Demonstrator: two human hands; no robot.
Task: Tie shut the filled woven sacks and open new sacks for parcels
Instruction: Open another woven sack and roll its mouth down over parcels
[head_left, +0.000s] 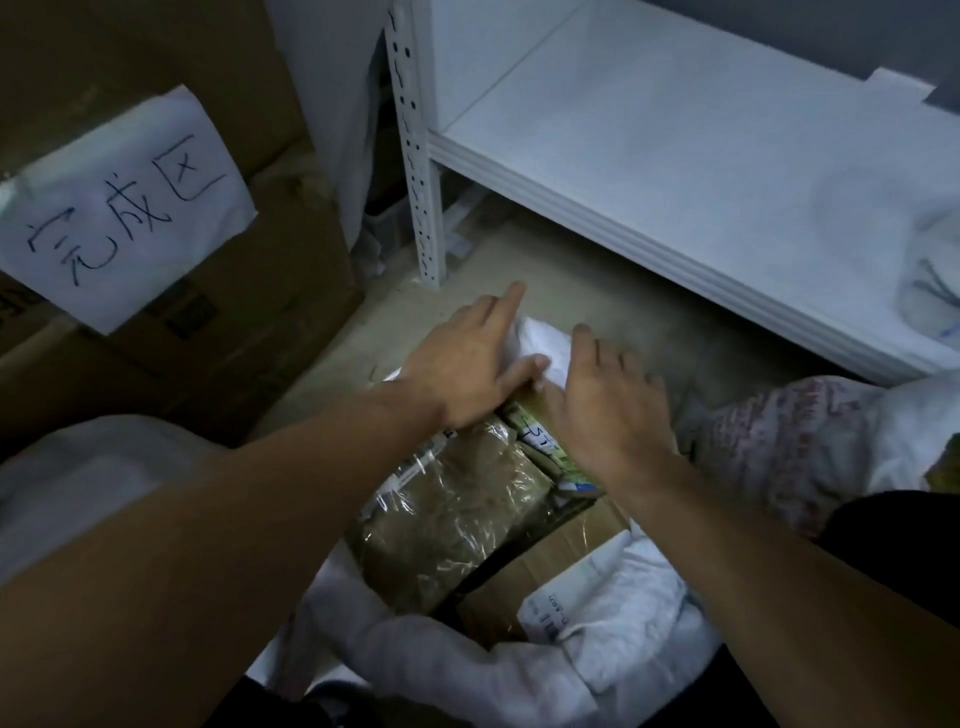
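STEP: filled sack (545, 343) rim is gathered | HANDS: together; left hand (467, 366) pinches rim, right hand (608, 410) grip undeterminable | NEXT: mouth to be bunched, tied

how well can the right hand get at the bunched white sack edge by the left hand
Probably yes: the right hand lies right beside the bunched sack edge with nothing between them; the left hand covers only its left side.

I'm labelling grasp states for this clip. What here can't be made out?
Head view:
- Grip on the sack at its far rim: the fingertips of the left hand and right hand are hidden by the hands and the fabric.
- Parcel label: print too small and blurred.
- Near side of the sack: cut off by the bottom edge.
- White bundle on the shelf: cut off by the right edge.
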